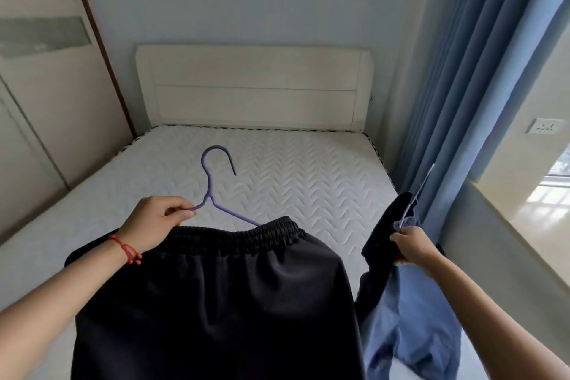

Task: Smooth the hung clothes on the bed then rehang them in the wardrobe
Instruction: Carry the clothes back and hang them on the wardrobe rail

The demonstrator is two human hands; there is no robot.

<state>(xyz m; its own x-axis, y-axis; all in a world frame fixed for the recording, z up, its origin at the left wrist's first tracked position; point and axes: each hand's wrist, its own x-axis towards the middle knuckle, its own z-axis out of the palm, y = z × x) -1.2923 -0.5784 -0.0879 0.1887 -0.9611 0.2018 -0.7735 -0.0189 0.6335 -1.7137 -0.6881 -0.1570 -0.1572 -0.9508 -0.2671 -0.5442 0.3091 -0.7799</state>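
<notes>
Scene: We stand at the foot of the bed (308,170), its mattress bare, with hung clothes in both hands.
Left hand: Our left hand (154,222) pinches one shoulder of the purple hanger (209,191), grip closed on its arm; a red cord (126,250) circles the wrist.
Black shorts: The shorts (216,302) hang from that hanger by the waistband and spread over the near end of the bed, the hook pointing toward the headboard (253,86).
Right hand: Our right hand (410,247) is clenched on a bunch of dark cloth (388,225) and a blue garment (410,333), held off the bed's window side; a second hanger (419,191) shows as a thin pale edge above the fist.
Progress: Early, by our judgement. The shorts are just coming down on the bed and look unsmoothed; the bunch in the right hand has not touched the bed.
Left to do: Flatten each piece on the bed, then carry all back to the wardrobe (40,108), which stands beside the bed opposite the curtain (462,86).
Count: Two hangers seen; one pair of shorts; at least two garments in the right hand, though we cannot tell whether the dark cloth is one piece; two hands.
</notes>
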